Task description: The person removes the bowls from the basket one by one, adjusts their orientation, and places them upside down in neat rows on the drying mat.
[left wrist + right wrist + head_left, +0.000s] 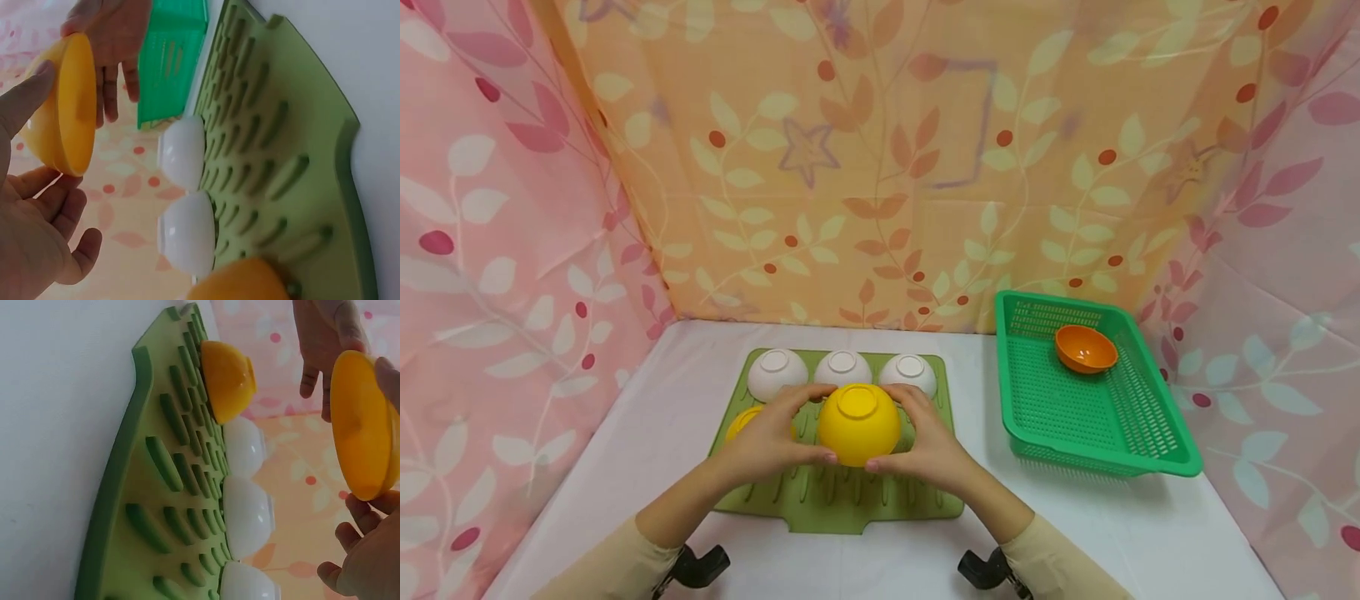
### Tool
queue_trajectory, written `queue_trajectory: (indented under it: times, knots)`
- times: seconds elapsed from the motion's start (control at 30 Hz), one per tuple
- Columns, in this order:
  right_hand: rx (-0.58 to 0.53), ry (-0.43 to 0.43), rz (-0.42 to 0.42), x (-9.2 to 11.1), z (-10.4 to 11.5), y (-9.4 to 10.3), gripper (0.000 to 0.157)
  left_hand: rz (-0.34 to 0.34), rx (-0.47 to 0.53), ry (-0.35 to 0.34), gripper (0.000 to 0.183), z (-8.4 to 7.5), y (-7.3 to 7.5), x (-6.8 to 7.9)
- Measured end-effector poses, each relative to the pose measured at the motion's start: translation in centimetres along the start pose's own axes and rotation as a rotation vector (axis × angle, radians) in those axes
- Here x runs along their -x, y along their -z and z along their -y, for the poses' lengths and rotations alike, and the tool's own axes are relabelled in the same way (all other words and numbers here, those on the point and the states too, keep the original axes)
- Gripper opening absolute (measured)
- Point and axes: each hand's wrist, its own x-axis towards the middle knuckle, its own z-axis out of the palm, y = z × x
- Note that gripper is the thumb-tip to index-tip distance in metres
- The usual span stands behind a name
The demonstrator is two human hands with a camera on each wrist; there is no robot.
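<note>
A yellow bowl (859, 429), turned upside down, is held above the green drying mat (826, 508) between both hands. My left hand (767, 442) grips its left side, thumb near the rim and fingers at the far side. On the opposite side my right hand (934, 446) grips it the same way. Both wrist views show the bowl (75, 106) raised clear of the mat's ridges. Another yellow bowl (225, 381) sits inverted on the mat at the left, partly hidden by my left hand in the head view. Three white bowls (842, 367) stand inverted along the back row.
To the right stands a green plastic basket (1011, 375) with an orange bowl (1086, 350) inside, open side up. A white cloth (647, 433) covers the table. Patterned curtains (865, 167) enclose the back and both sides.
</note>
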Motion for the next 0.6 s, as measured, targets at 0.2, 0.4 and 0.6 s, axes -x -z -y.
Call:
queue_trajectory:
  times: [0.2,0.4,0.6]
  knots:
    - [0.167,0.02,0.058,-2.2,-0.3,-1.2,0.105,-0.01,-0.147,-0.028,0.092,1.6,1.0,-0.4]
    - [0.273,0.001,0.119,-4.1,-1.9,-3.0,0.104,0.009,-0.218,-0.019,0.088,4.2,0.7,-1.5]
    - [0.375,0.007,0.124,-5.2,-3.1,-4.6,0.101,0.031,-0.363,-0.006,0.088,6.5,-0.2,-2.4]
